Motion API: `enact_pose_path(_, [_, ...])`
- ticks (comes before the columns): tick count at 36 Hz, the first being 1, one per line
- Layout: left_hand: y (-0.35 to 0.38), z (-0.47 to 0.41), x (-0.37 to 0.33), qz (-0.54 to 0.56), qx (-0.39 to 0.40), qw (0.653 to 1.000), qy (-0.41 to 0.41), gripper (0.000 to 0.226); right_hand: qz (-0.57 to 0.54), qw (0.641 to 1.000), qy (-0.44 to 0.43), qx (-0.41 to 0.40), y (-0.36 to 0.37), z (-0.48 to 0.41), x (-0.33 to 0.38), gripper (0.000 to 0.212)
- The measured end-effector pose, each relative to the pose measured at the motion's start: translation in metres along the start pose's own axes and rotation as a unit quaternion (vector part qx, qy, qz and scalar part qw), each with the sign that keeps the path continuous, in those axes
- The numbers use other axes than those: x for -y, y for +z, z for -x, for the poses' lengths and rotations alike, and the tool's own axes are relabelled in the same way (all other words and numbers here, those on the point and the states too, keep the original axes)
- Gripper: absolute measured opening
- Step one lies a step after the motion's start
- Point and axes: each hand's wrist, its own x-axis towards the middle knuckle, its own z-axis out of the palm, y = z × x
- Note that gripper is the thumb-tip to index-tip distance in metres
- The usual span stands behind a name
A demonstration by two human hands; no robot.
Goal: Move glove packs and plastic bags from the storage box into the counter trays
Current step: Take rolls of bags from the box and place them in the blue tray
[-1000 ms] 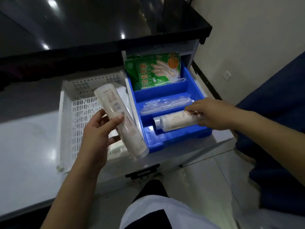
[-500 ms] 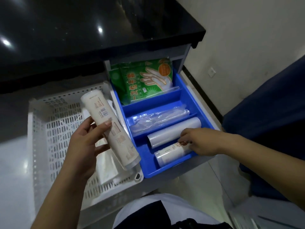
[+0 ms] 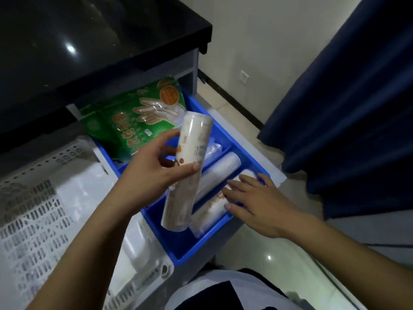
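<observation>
- The left hand (image 3: 154, 175) gripped a labelled roll (image 3: 190, 166) of plastic bags, thumb across its front and fingers curled behind. It held the roll tilted above the blue tray (image 3: 201, 247), upper end towards the glove packs (image 3: 134, 124).
- The right hand (image 3: 257, 198) lay with fingers straight and spread on the front roll (image 3: 207, 213), which rested in the tray's nearest compartment. The hand pressed on it and did not grip.
- A plain roll (image 3: 219, 173) lay just beside the front roll on its far side. Whether a divider stood between them was hard to tell, as the view was blurred there.
- The green glove packs stood at the tray's back, under the edge of the black desk (image 3: 89, 41). The white perforated storage box (image 3: 40, 198) sat just beside the tray's left wall.
- The step in hand looked like bedding the held roll down among those lying in the tray.
- To do it well, the labelled roll wanted turning until it ran parallel to the two lying rolls. It could then go down lengthwise into the free strip at the near left, not end-first.
- The right hand would serve best by nudging the front roll towards the far side and steadying it, since a smooth cylinder would likely roll back into the gap.
- The left hand's grip should loosen only once the roll touched the tray floor, because the wrapper looked slippery.
</observation>
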Motion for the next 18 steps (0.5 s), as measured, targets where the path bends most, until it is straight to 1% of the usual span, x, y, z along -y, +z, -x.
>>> enact_pose_path(3, [0.017,-0.017,-0.004,-0.102,0.058,0.993,0.023,0.069,-0.01,0.999,0.042,-0.03,0.002,0.016,0.0,0.057])
enact_pose_path(5, [0.033,-0.026,-0.008,-0.17,0.099,0.98,0.033,0.066,-0.044,0.995,0.08,-0.041,0.006,0.029,-0.002,0.055])
enact_pose_path(6, [0.041,-0.029,-0.009,-0.206,0.114,0.971,0.035,0.068,-0.06,0.992,0.094,-0.051,0.008,0.035,-0.003,0.056])
enact_pose_path(9, [0.069,-0.04,-0.011,-0.326,0.137,0.934,0.052,0.065,-0.095,0.984,0.126,-0.081,0.018,0.052,-0.009,0.059])
enact_pose_path(12, [0.09,-0.046,-0.008,-0.432,0.136,0.89,0.054,0.05,-0.108,0.98,0.147,-0.075,0.025,0.063,-0.012,0.065])
enact_pose_path(14, [0.097,-0.047,-0.006,-0.457,0.127,0.879,0.048,0.042,-0.122,0.977,0.159,-0.068,0.028,0.068,-0.013,0.071])
enact_pose_path(16, [0.099,-0.049,-0.005,-0.462,0.116,0.878,0.047,0.032,-0.145,0.973,0.165,-0.066,0.03,0.071,-0.013,0.079])
enact_pose_path(18, [0.099,-0.05,-0.005,-0.466,0.11,0.877,0.039,0.032,-0.163,0.971,0.165,-0.065,0.031,0.072,-0.014,0.08])
